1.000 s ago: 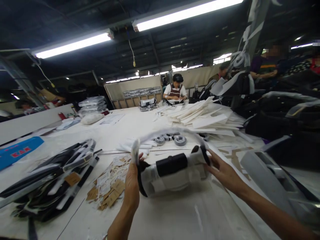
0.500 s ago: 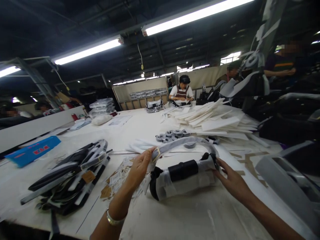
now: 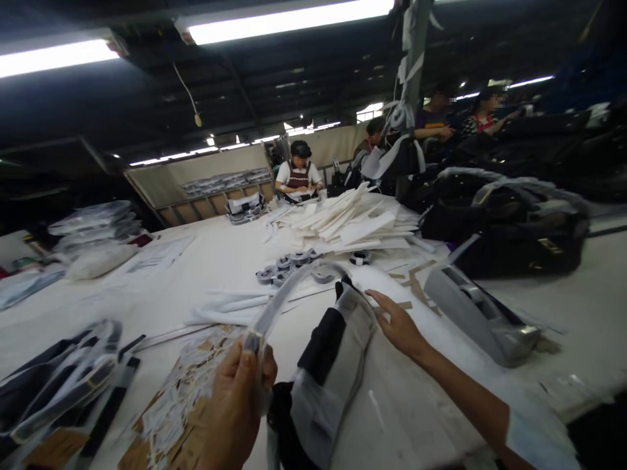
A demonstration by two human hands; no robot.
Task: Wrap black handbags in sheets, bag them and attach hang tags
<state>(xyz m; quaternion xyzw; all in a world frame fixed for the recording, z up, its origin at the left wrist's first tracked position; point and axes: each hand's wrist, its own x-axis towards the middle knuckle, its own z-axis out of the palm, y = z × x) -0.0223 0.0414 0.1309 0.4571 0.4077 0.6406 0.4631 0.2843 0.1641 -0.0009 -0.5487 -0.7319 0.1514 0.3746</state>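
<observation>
A black bag [image 3: 327, 362] wrapped in whitish translucent sheeting stands tilted in front of me on the table. Its arched, wrapped handle [image 3: 284, 295] rises over it, with a metal ring fitting at the near end. My left hand [image 3: 242, 385] is closed around that near end of the handle. At the bag's far right side is my right hand [image 3: 398, 323], fingers stretched out and close to the wrapping; whether the fingertips touch it I cannot tell.
On the white table [image 3: 215, 261] are paper tags [image 3: 179, 391], rolled grey straps [image 3: 289, 264], a heap of white sheets [image 3: 343, 219] and flat black pieces [image 3: 59, 385] at left. A grey wrapped bag [image 3: 477, 313] lies right. A person [image 3: 298, 173] sits across.
The bag has turned and tipped, its near end coming toward me. My left hand has come nearer with the handle. My right hand has left its grip on the bag's end. The view has swung right.
</observation>
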